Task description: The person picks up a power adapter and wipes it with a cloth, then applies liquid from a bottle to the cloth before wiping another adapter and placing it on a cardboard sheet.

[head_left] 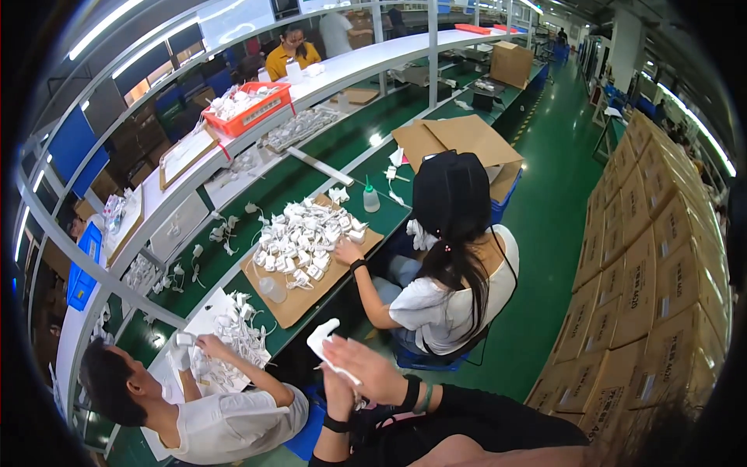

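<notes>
My left hand (337, 395), with a black band at the wrist, is raised in front of me at the lower middle. Its fingers are mostly hidden behind a soft-looking white piece (322, 333), perhaps a cloth or glove, which stands up from between my hands. My right hand (370, 366) lies across it with fingers stretched out flat, slightly blurred. A dark band and a green bracelet circle that wrist. Both hands are apart from the bench. Nearest on the bench lies a heap of white plug adapters with cables (307, 237) on a cardboard sheet (292, 303).
A person in a black cap (451, 187) sits ahead, one hand at the heap. Another person (226, 420) at lower left handles white parts. Stacked cartons (638, 303) line the right. An orange basket (249, 109) stands on the shelf; a green-capped bottle (370, 198) stands beside the heap.
</notes>
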A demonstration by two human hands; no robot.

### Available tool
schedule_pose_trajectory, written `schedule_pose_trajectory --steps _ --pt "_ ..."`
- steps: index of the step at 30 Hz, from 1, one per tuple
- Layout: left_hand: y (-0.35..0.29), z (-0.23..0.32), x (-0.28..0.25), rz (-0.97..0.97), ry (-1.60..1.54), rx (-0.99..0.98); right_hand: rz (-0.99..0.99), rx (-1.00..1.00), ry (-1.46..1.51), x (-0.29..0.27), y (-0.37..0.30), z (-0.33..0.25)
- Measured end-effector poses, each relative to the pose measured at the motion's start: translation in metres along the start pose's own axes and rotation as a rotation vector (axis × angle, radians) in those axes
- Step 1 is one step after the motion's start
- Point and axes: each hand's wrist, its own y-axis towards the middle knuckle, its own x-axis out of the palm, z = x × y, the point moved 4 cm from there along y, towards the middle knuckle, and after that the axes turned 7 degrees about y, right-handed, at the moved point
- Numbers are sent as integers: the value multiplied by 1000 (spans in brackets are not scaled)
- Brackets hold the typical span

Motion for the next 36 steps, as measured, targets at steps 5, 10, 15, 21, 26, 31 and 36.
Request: schedule_pose_trajectory --steps 5,10,15,21,26,31,36 --pt "12 11 11 19 -405 -194 6 -56 -116 0 -2 -1" --pt "-2 5 4 -48 10 -37 10 -101 -226 -5 9 12" --pt "-19 32 11 -159 -188 -57 215 732 1285 8 1 54" --pt "-21 60 14 -224 -310 -74 493 921 1548 1 -12 43" --pt "-24 65 15 -163 -293 -52 469 823 1397 -17 -9 22" --pt "-22 66 18 -129 -282 -31 426 799 1307 -21 -14 12" --pt "-23 52 10 -282 -323 -21 240 517 1022 -28 -3 -10"
